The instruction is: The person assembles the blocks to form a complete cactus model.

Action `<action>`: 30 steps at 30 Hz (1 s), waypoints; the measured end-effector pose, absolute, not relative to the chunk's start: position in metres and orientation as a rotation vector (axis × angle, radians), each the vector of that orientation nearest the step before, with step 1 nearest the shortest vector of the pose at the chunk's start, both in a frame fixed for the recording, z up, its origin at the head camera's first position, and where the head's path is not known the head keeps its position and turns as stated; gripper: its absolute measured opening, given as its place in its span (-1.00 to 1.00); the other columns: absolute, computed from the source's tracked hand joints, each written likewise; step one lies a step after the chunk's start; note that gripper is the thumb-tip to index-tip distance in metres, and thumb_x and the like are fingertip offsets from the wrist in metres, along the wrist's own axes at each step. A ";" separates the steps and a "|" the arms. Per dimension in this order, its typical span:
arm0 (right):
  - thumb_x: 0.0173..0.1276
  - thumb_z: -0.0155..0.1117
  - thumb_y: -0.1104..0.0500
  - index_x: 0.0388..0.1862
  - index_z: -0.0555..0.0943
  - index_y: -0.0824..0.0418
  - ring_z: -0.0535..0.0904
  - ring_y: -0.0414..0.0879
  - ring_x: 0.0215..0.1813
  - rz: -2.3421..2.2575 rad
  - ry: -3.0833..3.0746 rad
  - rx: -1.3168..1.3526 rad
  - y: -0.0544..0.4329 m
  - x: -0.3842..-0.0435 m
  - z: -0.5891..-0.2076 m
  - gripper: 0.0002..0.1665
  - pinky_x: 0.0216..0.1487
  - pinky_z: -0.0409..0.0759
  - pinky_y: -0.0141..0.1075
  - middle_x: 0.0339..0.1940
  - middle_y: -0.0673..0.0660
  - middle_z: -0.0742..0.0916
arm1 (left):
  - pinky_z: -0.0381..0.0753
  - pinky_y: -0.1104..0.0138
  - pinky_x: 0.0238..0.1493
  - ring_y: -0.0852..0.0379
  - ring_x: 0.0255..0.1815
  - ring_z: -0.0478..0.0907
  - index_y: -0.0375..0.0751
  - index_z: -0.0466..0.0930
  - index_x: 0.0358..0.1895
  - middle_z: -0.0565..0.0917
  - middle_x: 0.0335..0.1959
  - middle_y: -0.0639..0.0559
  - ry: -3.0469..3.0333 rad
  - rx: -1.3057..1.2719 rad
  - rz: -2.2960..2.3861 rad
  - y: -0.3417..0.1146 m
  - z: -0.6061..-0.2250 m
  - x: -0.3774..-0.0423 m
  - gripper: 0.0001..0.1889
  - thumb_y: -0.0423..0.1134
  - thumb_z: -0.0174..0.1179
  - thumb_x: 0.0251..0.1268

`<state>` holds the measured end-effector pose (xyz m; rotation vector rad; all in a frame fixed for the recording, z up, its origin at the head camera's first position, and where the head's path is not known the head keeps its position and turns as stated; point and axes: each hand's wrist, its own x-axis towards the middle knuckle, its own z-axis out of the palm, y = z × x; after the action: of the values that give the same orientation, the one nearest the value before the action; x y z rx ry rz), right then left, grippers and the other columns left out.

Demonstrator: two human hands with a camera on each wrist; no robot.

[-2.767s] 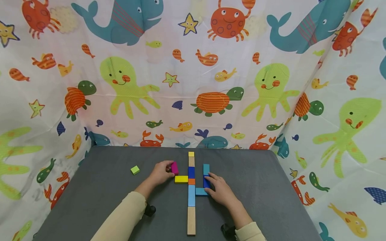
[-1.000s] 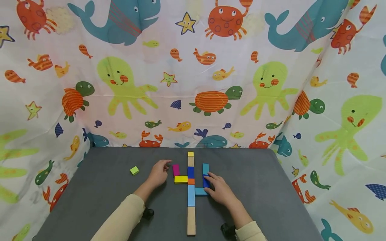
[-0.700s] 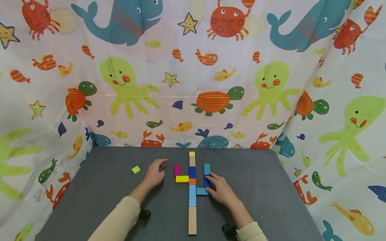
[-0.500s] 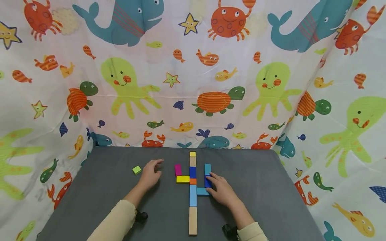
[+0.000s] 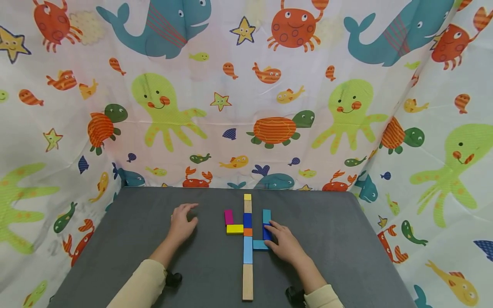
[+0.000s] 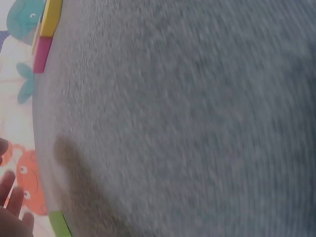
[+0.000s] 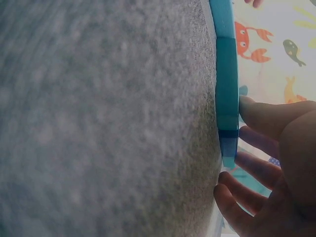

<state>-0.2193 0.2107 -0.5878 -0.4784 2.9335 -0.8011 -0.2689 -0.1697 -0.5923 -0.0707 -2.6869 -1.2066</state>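
Note:
My left hand [image 5: 182,224] is over the left part of the grey table, thumb and fingers apart, holding nothing. A light green block [image 6: 59,224] shows at the bottom of the left wrist view near its fingers; in the head view that hand hides it. My right hand [image 5: 286,244] rests its spread fingers on a dark blue block [image 5: 267,233] right of the centre column. Its thumb is by the corner where this block meets a teal block [image 5: 259,244]. Another teal block [image 5: 266,216] continues the line at the far end. Left of the column, a magenta block [image 5: 229,217] touches a yellow block [image 5: 235,229].
A straight column of blocks runs up the middle: a long wooden block [image 5: 247,282], a light blue block [image 5: 247,250], an orange block [image 5: 248,232], a blue block [image 5: 247,220], then wood and yellow. A patterned sea-animal curtain [image 5: 246,141] hangs behind the grey table [image 5: 327,218].
My left hand has let go of the magenta block, which stands against the yellow one, and has moved left over the green block. My right hand has stayed in place.

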 end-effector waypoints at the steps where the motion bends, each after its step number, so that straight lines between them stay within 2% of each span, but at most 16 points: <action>1: 0.43 0.34 -0.01 0.44 0.49 0.11 0.34 0.22 0.49 -0.800 2.934 -0.479 0.211 -0.219 -0.588 -0.35 0.36 0.42 0.19 0.54 0.18 0.43 | 0.13 -0.21 0.32 -0.29 0.34 0.27 -0.18 0.59 0.28 0.49 0.29 -0.21 -2.697 -0.050 -1.184 -0.171 -0.592 -0.268 -0.48 -0.38 0.21 0.18; 5: 0.43 0.34 -0.01 0.44 0.49 0.11 0.35 0.22 0.49 -0.799 2.939 -0.478 0.211 -0.220 -0.588 -0.35 0.36 0.42 0.19 0.54 0.18 0.43 | -0.04 -0.29 0.35 -0.33 0.44 0.12 -0.14 0.54 0.33 0.37 0.38 -0.21 -2.756 0.035 -1.099 -0.178 -0.589 -0.267 -0.46 -0.31 0.24 0.23; 11: 0.43 0.33 -0.03 0.45 0.49 0.09 0.34 0.21 0.49 -0.790 2.933 -0.474 0.210 -0.220 -0.589 -0.35 0.36 0.42 0.19 0.55 0.17 0.42 | -0.07 -0.34 0.35 -0.39 0.46 0.00 -0.18 0.40 0.43 0.23 0.45 -0.31 -2.842 0.221 -0.987 -0.189 -0.589 -0.267 -0.36 -0.27 0.24 0.23; 14: 0.44 0.32 -0.05 0.45 0.48 0.07 0.34 0.21 0.49 -0.778 2.934 -0.475 0.210 -0.221 -0.590 -0.35 0.36 0.43 0.18 0.55 0.16 0.42 | -0.04 -0.33 0.35 -0.41 0.45 0.00 -0.21 0.30 0.47 0.20 0.46 -0.37 -2.875 0.327 -0.979 -0.196 -0.591 -0.267 -0.31 -0.25 0.22 0.23; 18: 0.44 0.32 -0.04 0.45 0.48 0.08 0.35 0.21 0.49 -0.779 2.934 -0.480 0.211 -0.221 -0.590 -0.35 0.36 0.42 0.19 0.55 0.17 0.42 | 0.05 -0.32 0.31 -0.41 0.40 0.10 -0.27 0.23 0.50 0.26 0.44 -0.42 -2.922 0.384 -1.020 -0.201 -0.593 -0.267 -0.28 -0.25 0.18 0.23; 23: 0.44 0.32 -0.05 0.45 0.48 0.07 0.35 0.21 0.48 -0.774 2.937 -0.475 0.211 -0.221 -0.590 -0.35 0.36 0.43 0.18 0.55 0.16 0.42 | 0.15 -0.29 0.26 -0.39 0.35 0.17 -0.33 0.30 0.46 0.33 0.40 -0.42 -2.950 0.366 -1.023 -0.204 -0.593 -0.265 -0.34 -0.26 0.19 0.29; 30: 0.43 0.33 -0.04 0.45 0.49 0.08 0.35 0.20 0.48 -0.778 2.933 -0.466 0.210 -0.220 -0.588 -0.36 0.36 0.42 0.18 0.54 0.17 0.43 | 0.22 -0.26 0.22 -0.38 0.34 0.23 -0.32 0.45 0.37 0.40 0.37 -0.38 -2.962 0.335 -0.964 -0.203 -0.593 -0.268 -0.46 -0.25 0.22 0.35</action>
<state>-0.2202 0.2101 -0.5884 -0.4657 2.9325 -0.7779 -0.2683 -0.2033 -0.5926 0.3346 -2.9615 -0.9644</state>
